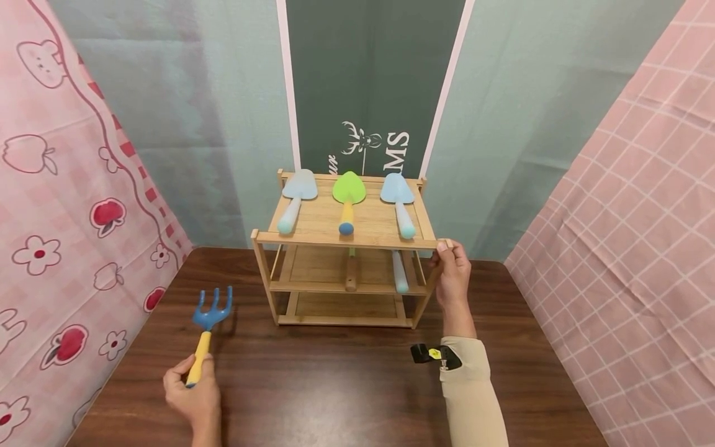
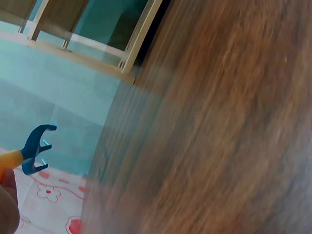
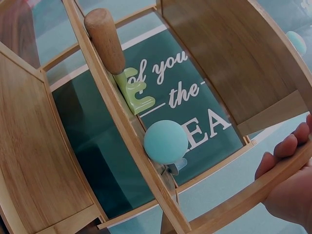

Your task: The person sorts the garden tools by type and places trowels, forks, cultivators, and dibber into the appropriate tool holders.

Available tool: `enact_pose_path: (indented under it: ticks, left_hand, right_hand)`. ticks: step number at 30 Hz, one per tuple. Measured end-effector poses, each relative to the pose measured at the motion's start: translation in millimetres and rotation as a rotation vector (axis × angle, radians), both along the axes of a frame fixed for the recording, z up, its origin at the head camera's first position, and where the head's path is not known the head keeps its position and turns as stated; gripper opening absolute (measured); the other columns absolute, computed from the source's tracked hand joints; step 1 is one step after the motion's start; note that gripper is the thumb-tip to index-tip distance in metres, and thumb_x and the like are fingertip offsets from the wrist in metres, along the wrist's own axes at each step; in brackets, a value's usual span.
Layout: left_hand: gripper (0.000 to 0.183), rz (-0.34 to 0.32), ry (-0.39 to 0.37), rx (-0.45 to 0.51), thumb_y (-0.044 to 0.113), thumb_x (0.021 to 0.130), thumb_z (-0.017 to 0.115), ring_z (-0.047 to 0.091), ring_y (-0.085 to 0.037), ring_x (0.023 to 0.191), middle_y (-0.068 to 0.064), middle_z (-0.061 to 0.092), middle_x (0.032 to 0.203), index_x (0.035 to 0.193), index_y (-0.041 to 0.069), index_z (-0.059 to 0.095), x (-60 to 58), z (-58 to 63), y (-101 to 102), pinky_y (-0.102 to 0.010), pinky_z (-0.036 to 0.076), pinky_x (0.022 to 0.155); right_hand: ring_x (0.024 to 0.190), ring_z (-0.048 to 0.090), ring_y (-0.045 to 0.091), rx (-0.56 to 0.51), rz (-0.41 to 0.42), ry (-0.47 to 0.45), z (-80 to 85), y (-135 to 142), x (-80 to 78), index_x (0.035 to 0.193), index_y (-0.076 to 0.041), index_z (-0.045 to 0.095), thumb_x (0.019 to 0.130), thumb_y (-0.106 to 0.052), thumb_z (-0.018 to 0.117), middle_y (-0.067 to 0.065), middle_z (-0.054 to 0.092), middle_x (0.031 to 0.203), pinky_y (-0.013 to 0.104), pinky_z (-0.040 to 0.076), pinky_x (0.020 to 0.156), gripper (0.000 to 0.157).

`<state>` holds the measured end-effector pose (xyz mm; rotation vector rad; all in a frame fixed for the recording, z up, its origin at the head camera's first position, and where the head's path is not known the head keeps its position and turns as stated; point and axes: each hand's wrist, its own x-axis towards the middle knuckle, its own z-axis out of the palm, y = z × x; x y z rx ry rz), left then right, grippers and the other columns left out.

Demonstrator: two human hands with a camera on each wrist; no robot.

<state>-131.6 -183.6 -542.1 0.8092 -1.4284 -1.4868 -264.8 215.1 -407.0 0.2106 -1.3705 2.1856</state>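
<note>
My left hand [image 1: 195,392] grips the yellow handle of a hand fork [image 1: 208,318] with blue tines, held over the table left of a wooden shelf rack [image 1: 346,238]. In the left wrist view the fork's blue head [image 2: 35,150] shows, with little of the hand. My right hand [image 1: 454,273] holds the rack's front right post near its top corner; in the right wrist view its fingers [image 3: 287,146] curl around the wood. Three trowels lie on the top shelf: a grey one [image 1: 300,185], a green one with a yellow handle [image 1: 349,187] and a light blue one [image 1: 396,189].
On the middle shelf lie a green fork with a wooden handle [image 3: 105,41] and a tool with a pale handle [image 1: 400,273], its head mostly hidden. The dark wooden table [image 1: 324,385] carries the rack. Patterned pink curtains [image 1: 631,186] flank it, with a green cloth [image 1: 212,124] behind.
</note>
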Motion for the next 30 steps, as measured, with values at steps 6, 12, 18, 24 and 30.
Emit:
enact_pose_path:
  ticks: [6,12,18,24,30]
  left_hand:
    - [0.022,-0.006,0.096,0.057,-0.013,0.070,0.070,0.054,-0.012,0.086,-0.001,0.056,0.091,0.087,-0.008,0.059,1.5,6.0,10,-0.015,0.045,0.070]
    - [0.020,0.001,0.192,0.094,-0.017,0.069,0.067,0.055,-0.015,0.085,-0.004,0.060,0.089,0.084,-0.008,0.058,3.1,15.7,20,-0.016,0.046,0.069]
    - [0.021,0.000,0.208,0.126,-0.017,0.068,0.068,0.055,-0.016,0.087,-0.005,0.060,0.089,0.085,-0.007,0.058,5.1,18.7,28,-0.017,0.046,0.070]
    - [0.022,0.006,0.228,0.139,-0.020,0.067,0.067,0.055,-0.016,0.087,-0.006,0.059,0.090,0.083,-0.008,0.057,8.3,22.0,34,-0.017,0.047,0.069]
    - [0.022,-0.001,0.243,0.137,-0.020,0.067,0.066,0.056,-0.016,0.084,-0.007,0.061,0.089,0.082,-0.005,0.058,13.1,27.8,44,-0.016,0.047,0.066]
  right_hand:
    - [0.064,0.048,0.015,0.003,-0.003,-0.004,0.4,0,0.1,0.087,-0.011,0.063,0.091,-0.004,0.055,0.006,0.051,0.068,0.025,0.042,0.058,0.012]
    - [0.064,0.048,0.015,0.007,-0.007,0.001,0.5,-1,0.0,0.086,-0.011,0.062,0.090,-0.004,0.055,0.006,0.050,0.068,0.024,0.042,0.058,0.012]
    - [0.063,0.047,0.014,-0.004,-0.008,0.002,-0.5,0,-0.8,0.086,-0.011,0.063,0.090,-0.003,0.055,0.005,0.050,0.068,0.024,0.042,0.058,0.012]
    - [0.063,0.047,0.014,-0.007,-0.004,0.004,-1.3,-1,-1.4,0.085,-0.011,0.063,0.090,-0.002,0.054,0.005,0.051,0.068,0.024,0.042,0.057,0.014]
    - [0.064,0.047,0.015,-0.004,-0.003,0.017,-2.1,0,-2.6,0.086,-0.011,0.063,0.090,-0.002,0.054,0.006,0.050,0.068,0.024,0.042,0.058,0.014]
